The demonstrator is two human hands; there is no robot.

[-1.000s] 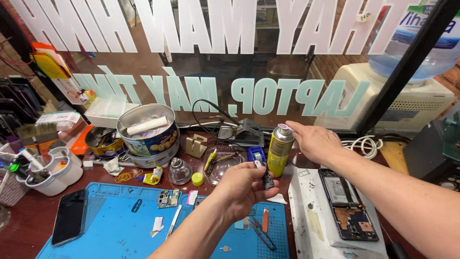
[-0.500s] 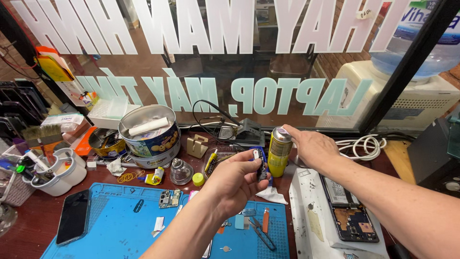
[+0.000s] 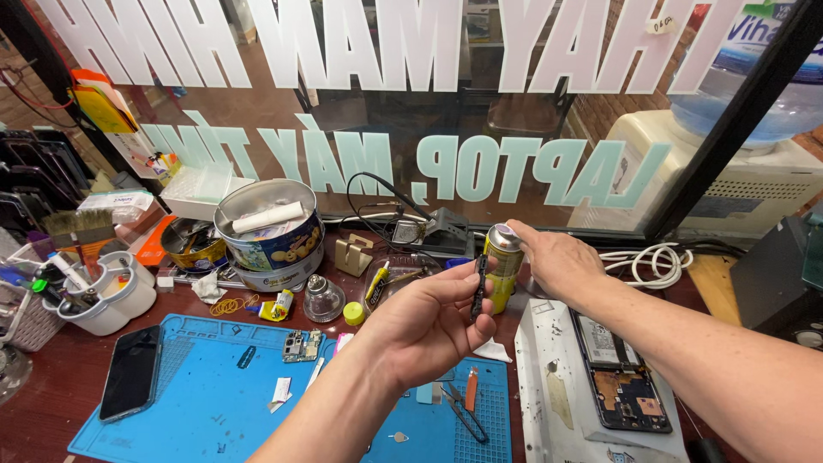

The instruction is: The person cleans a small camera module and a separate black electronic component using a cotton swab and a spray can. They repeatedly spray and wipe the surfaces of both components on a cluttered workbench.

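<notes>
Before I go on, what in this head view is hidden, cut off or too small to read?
- Yellow spray can: lower part hidden behind the left hand.
- Thin dark tool in the left hand: too small to identify.
- Right hand: its fingers wrap behind the can, so the grip is hidden.
- Opened black phone: parts inside too small to make out.
- Blue work mat: cut off by the bottom edge.

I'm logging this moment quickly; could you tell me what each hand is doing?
Left hand: closed on a small dark strip.
Right hand: closed around the yellow spray can.
</notes>
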